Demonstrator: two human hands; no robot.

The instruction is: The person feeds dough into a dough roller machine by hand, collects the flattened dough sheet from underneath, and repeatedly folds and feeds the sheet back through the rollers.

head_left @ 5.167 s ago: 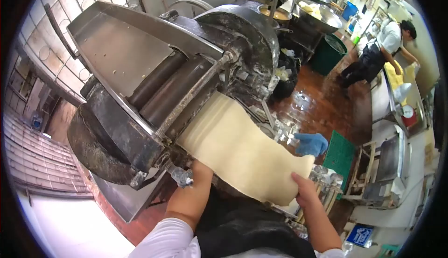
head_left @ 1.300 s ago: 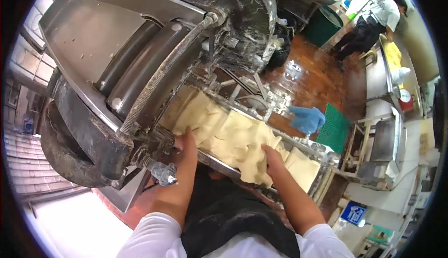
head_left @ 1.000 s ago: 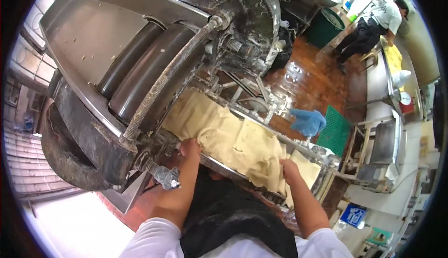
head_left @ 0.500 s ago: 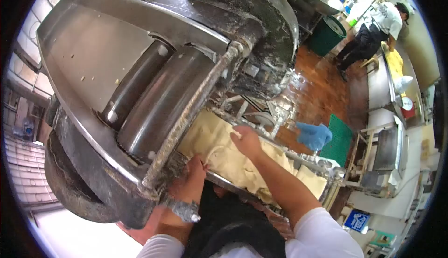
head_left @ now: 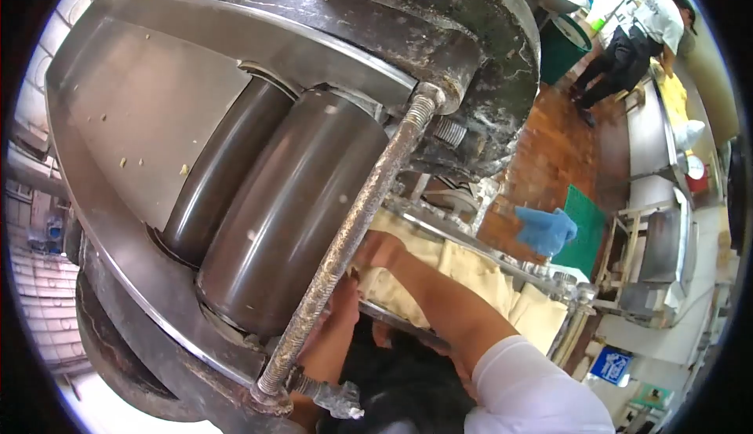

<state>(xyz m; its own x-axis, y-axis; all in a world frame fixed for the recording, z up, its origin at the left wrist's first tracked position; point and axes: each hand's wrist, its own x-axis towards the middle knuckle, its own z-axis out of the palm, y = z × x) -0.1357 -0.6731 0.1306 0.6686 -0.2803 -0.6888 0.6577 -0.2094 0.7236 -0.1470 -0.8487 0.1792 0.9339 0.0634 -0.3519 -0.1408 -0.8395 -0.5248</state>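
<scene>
Folded pale dough (head_left: 474, 277) lies in a long metal tray below the rollers of a dough-sheeting machine. My right hand (head_left: 380, 250) is at the dough's end nearest the machine, its fingers curled down on it and partly out of sight. Close beside it, my left hand (head_left: 342, 297) is closed at the dough's near edge, half hidden by the worn threaded bar (head_left: 341, 257). Above and left of my hands are a large dark roller (head_left: 294, 206) and a narrower roller (head_left: 227, 171). No dough shows on top of them.
The machine's steel hopper tray (head_left: 149, 104) carries a few dough crumbs. A blue cloth or bag (head_left: 545, 230) hangs by a green mat (head_left: 584, 226). Farther back, a person (head_left: 639, 45) bends over a counter with yellow dough (head_left: 673, 98). A green bin (head_left: 566, 45) stands behind.
My view has moved closer to the rollers. My right hand has shifted left along the dough toward the machine, beside my left hand. The dough's machine-side end is now more covered.
</scene>
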